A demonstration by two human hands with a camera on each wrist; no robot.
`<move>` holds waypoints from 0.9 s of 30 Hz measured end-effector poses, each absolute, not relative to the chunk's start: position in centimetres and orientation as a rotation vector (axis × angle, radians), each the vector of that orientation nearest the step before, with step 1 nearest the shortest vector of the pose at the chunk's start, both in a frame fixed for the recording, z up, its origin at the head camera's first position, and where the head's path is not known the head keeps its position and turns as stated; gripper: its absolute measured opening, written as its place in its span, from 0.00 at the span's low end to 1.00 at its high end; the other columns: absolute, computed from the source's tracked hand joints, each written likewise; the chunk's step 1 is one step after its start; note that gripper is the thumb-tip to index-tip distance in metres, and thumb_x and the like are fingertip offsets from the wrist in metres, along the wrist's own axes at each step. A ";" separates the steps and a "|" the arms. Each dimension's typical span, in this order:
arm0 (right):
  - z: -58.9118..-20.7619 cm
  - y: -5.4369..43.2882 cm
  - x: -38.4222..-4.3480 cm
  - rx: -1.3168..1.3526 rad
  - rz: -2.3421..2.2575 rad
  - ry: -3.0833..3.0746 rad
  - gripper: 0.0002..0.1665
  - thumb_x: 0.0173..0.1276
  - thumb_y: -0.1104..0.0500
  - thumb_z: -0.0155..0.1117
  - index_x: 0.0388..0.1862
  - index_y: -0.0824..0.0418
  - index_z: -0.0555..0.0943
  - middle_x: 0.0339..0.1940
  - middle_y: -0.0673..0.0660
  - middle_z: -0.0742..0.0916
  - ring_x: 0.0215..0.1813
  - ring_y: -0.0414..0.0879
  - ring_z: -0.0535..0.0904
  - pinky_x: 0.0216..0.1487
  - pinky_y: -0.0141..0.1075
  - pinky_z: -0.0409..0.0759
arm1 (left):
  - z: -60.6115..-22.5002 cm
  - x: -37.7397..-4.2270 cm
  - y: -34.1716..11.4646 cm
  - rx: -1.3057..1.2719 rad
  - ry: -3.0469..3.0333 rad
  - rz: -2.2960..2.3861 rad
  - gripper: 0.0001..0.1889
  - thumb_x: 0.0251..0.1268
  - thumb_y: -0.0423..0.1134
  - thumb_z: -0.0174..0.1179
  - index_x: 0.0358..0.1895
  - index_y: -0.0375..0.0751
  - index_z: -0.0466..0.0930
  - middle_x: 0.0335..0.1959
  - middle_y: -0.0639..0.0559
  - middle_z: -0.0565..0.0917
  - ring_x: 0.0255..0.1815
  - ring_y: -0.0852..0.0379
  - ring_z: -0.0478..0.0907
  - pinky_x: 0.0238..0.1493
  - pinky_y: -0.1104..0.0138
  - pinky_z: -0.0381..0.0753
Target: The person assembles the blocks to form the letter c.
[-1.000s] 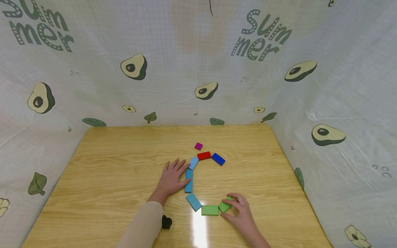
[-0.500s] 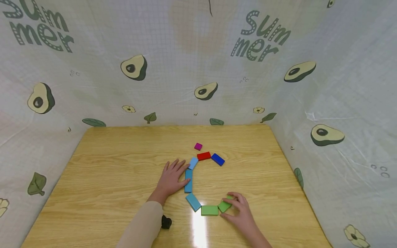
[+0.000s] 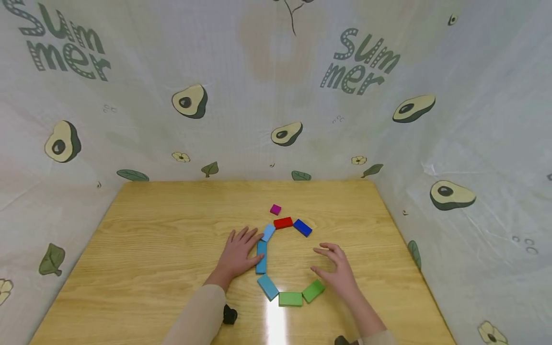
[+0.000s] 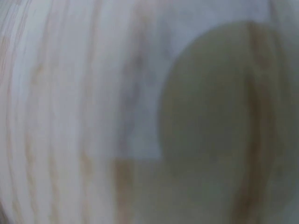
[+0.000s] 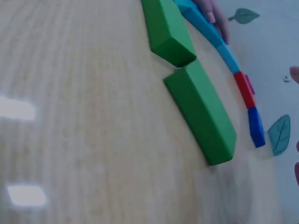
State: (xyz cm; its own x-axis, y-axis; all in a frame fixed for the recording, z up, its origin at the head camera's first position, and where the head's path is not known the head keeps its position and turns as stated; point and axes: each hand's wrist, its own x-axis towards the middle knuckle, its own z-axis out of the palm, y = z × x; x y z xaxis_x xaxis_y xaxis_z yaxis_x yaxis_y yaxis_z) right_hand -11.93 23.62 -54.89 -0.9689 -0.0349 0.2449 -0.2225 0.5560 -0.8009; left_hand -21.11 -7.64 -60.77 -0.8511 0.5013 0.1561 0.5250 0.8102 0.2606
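Coloured blocks form a curved row on the wooden table. My left hand lies flat with fingers spread, its thumb on a long blue block and a fingertip at a light blue block. Below them sits another blue block, then a green block and an angled green block. My right hand hovers above and right of the angled green block, fingers apart and holding nothing. The right wrist view shows that green block close up. The left wrist view is blurred, mostly table surface.
At the row's far end are a red block and a dark blue block. A small magenta block lies behind the red one. A printed cloth stands along the table's back and sides.
My right hand has let go of the angled green block and moved up and away from it. The left hand stays in place on the blue blocks. The head view has tilted slightly upward.
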 end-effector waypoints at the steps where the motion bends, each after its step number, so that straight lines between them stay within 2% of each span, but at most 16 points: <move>1: -54.7 23.6 -12.5 0.228 1.369 -2.588 0.27 0.51 0.66 0.78 0.53 0.62 0.83 0.61 0.57 0.77 0.65 0.58 0.68 0.61 0.60 0.67 | -60.8 -21.1 -7.7 -0.825 -2.923 -0.454 0.35 0.66 0.67 0.50 0.74 0.57 0.63 0.74 0.52 0.63 0.76 0.44 0.52 0.71 0.41 0.43; 6: -53.5 23.3 -15.1 0.250 1.387 -2.593 0.26 0.53 0.65 0.78 0.53 0.62 0.83 0.61 0.59 0.77 0.65 0.59 0.67 0.62 0.60 0.67 | -60.8 -21.0 -7.8 -0.811 -2.963 -0.450 0.36 0.66 0.67 0.49 0.75 0.60 0.61 0.75 0.54 0.61 0.77 0.46 0.50 0.72 0.43 0.40; 13: -52.5 21.9 -18.9 0.190 1.489 -2.628 0.24 0.59 0.63 0.75 0.55 0.62 0.83 0.60 0.56 0.77 0.64 0.56 0.69 0.62 0.59 0.66 | -61.1 -21.2 -7.7 -0.809 -2.966 -0.439 0.36 0.66 0.68 0.48 0.75 0.62 0.60 0.76 0.56 0.59 0.77 0.48 0.48 0.73 0.44 0.38; 19: -52.2 20.1 -21.9 0.214 1.514 -2.618 0.22 0.60 0.64 0.73 0.55 0.62 0.83 0.58 0.57 0.78 0.62 0.55 0.71 0.60 0.57 0.68 | -61.0 -21.1 -7.7 -0.835 -2.931 -0.467 0.35 0.67 0.67 0.48 0.74 0.59 0.62 0.75 0.54 0.61 0.76 0.46 0.50 0.72 0.42 0.42; 27: -52.2 18.2 -24.7 0.234 1.557 -2.623 0.22 0.61 0.64 0.72 0.55 0.63 0.83 0.57 0.59 0.78 0.57 0.64 0.71 0.59 0.59 0.68 | -60.6 -21.0 -7.8 -0.834 -2.922 -0.482 0.35 0.66 0.67 0.49 0.74 0.59 0.63 0.75 0.53 0.62 0.76 0.45 0.51 0.72 0.42 0.43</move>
